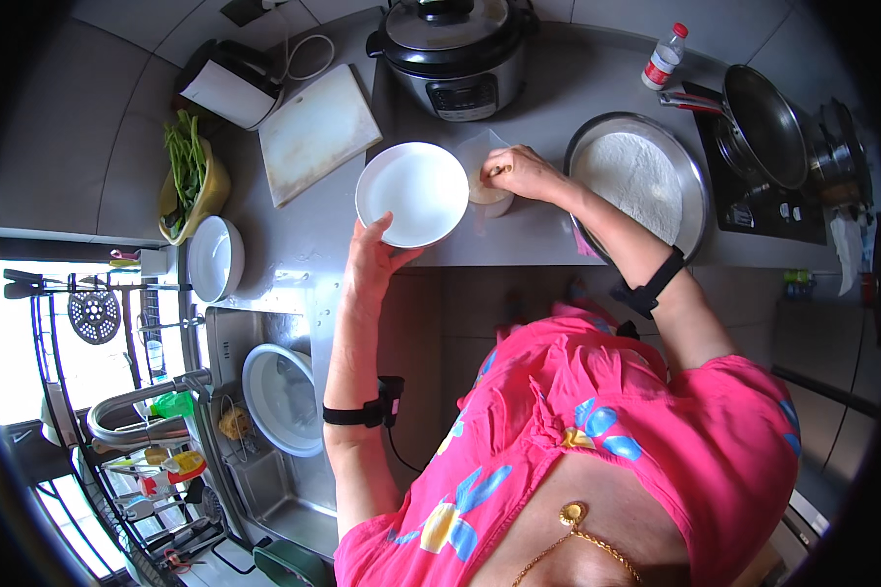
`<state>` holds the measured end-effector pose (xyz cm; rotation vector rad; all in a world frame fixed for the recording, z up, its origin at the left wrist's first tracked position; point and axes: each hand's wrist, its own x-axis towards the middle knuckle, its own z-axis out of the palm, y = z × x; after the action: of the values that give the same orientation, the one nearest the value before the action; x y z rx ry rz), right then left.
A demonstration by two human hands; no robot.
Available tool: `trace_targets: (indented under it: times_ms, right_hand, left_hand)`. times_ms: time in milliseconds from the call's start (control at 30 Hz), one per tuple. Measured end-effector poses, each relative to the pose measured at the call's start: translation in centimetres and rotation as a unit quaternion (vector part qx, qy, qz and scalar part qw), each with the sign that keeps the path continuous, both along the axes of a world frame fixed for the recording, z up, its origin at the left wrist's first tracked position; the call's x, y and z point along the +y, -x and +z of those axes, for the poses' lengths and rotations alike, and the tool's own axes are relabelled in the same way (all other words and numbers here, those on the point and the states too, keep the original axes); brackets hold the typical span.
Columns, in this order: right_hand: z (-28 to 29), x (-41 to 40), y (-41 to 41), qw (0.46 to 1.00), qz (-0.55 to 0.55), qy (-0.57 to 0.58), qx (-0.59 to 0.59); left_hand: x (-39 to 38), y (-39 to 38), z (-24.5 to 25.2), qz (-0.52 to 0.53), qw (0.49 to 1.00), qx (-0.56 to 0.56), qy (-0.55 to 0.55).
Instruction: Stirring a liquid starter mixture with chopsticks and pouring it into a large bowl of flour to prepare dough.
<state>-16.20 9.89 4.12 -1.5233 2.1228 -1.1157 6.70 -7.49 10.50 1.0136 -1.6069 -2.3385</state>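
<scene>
My left hand [374,246] grips a white bowl [415,191] by its near rim, thumb on top and fingers beneath. The bowl tilts toward me, and its inside looks plain white. To its right, my right hand [523,172] dips its bent fingers into a translucent plastic container [493,208]. Pale contents show through that container. Whether those fingers pinch something inside is hidden. Right of this hand stands a wide steel basin [696,187] with white powder [624,172], like flour, in it. My right forearm passes over the basin's near left rim.
A multicooker [451,70] stands behind the bowl. Left are a cutting board [319,136], an electric kettle [231,88], a yellow basket [213,183] of greens and another white bowl [216,260]. A sink [264,480] holds a basin [279,400]. Right: a bottle [663,59] and a frying pan [763,125].
</scene>
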Motion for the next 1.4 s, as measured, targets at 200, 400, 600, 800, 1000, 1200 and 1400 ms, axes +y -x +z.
trace_targets:
  times_ms: [200,400,600,800,1000,1200,1400]
  right_hand:
    - [0.0,-0.2,-0.4,0.999,-0.036,-0.002,-0.009]
    - [-1.2,-0.1,1.7,0.985,-0.101,0.029,0.138]
    - [0.9,0.2,0.3,0.996,-0.08,-0.039,-0.028]
    - [1.3,0.3,-0.1,0.997,-0.074,-0.019,0.016]
    - [1.6,-0.2,0.1,0.997,-0.056,-0.059,0.006]
    - [1.3,0.4,0.6,0.996,-0.049,-0.068,0.029]
    - [0.5,-0.1,1.6,0.996,-0.056,0.003,0.066]
  left_hand:
    - [0.0,-0.1,0.0,-0.004,1.0,-0.002,-0.002]
    - [-0.2,0.2,-0.3,-0.011,1.0,-0.01,0.007]
    - [-0.5,0.6,-0.4,-0.023,1.0,-0.018,0.003]
    - [-0.7,1.4,-0.5,-0.025,0.999,-0.022,0.004]
    - [-0.7,1.8,-0.6,-0.027,0.999,-0.013,0.015]
    - [-0.6,1.9,-0.8,-0.023,1.0,-0.012,0.014]
    - [-0.7,2.0,-1.0,-0.032,0.999,-0.002,0.012]
